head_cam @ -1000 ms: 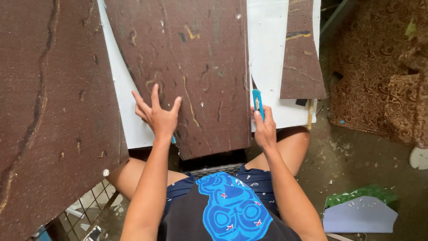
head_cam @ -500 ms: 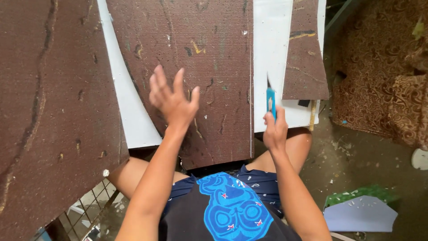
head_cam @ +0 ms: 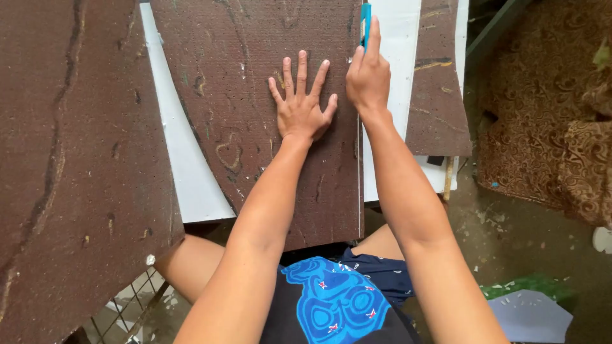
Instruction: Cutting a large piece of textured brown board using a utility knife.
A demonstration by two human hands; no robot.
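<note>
Brown board, large and scuffed, fills the left of the scene. Right of it, a middle brown sheet lies over a white panel. Left hand presses flat on that sheet — fingers spread wide, holding nothing. Just beside it to the right, the right hand is closed around a blue utility knife, index finger stretched along it, the tool at the sheet's right edge toward the far side. Farther right lies a narrow brown strip — then patterned brown fabric.
</note>
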